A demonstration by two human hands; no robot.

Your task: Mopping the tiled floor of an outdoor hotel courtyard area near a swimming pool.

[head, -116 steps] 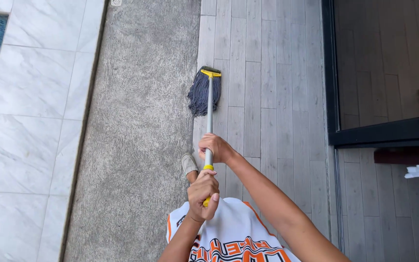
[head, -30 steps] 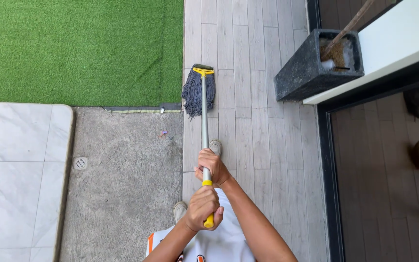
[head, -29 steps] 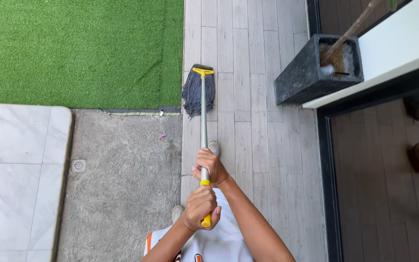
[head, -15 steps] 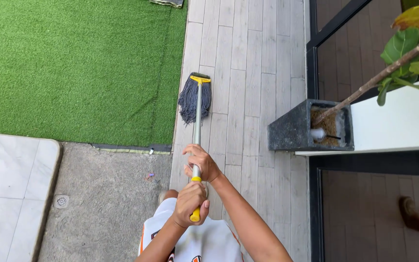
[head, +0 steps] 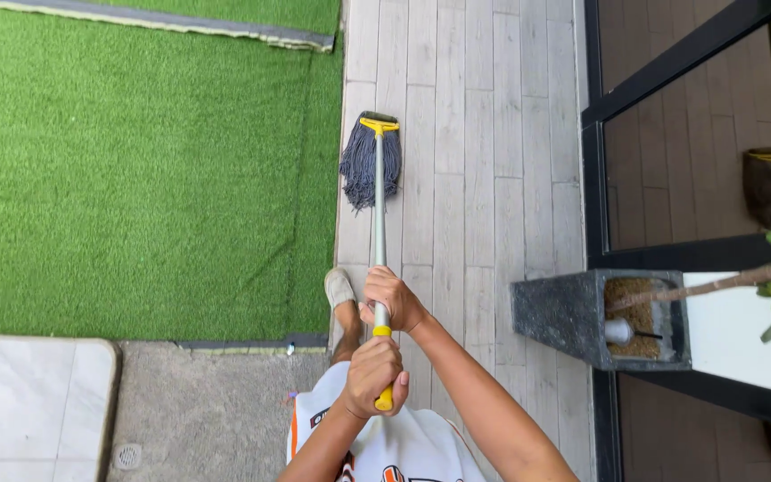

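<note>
Right hand [head: 392,301]: fingers clenched round the mop handle [head: 378,234], on the silver shaft just above the yellow collar; forearm runs off toward 5 o'clock.
Left hand [head: 373,375]: fingers wrapped tight over the yellow grip at the handle's near end, just below the right hand, the two nearly touching; arm comes in from 7 o'clock.
Mop handle: a thin silver pole, running from the hands toward 12 o'clock, close to straight up the view.
Mop head [head: 370,161]: grey string strands under a yellow clamp, lying on the plank floor [head: 484,178] at 12 o'clock from the hands, well apart from them.
Foot [head: 341,295]: in a pale shoe, just beside the right hand at 9 o'clock, on the planks' edge.
Artificial grass [head: 136,170]: green, from 9 to 11 o'clock, bordering the planks.
Stone planter [head: 564,312]: dark square box at 3 o'clock, near the right forearm, a thin trunk leaning out of it.
Concrete strip [head: 207,411]: grey, at 8 o'clock, with a white slab [head: 29,402] beyond.
</note>
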